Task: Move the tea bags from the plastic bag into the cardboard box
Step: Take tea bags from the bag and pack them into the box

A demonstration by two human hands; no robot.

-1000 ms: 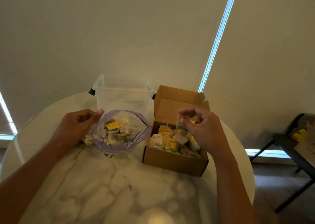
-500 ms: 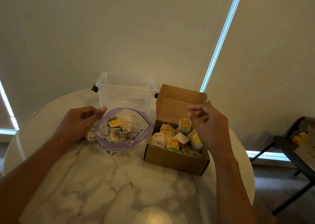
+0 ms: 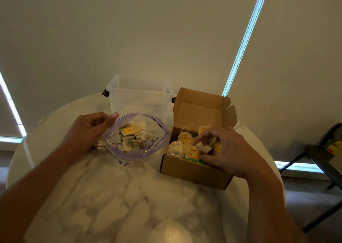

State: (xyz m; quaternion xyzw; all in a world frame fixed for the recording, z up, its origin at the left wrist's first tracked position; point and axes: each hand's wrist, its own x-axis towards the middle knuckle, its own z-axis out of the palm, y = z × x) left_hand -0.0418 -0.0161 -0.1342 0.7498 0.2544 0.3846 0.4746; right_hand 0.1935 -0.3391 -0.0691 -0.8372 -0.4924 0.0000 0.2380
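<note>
1. The tea bags, with yellow tags, lie heaped inside the plastic bag, just left of the cardboard box; others already fill the box.
2. The plastic bag lies on the bench, its purple-edged mouth gaping open, its right edge just beside the box's left wall.
3. The left grip pinches the bag's rim on the side away from the box, thumb on top.
4. The right grip reaches into the box, fingers curled down among the bags there; whether it pinches one I cannot tell.
5. A clear tub stands left of the box's raised lid.
6. A dark chair stands well right of the box.
</note>
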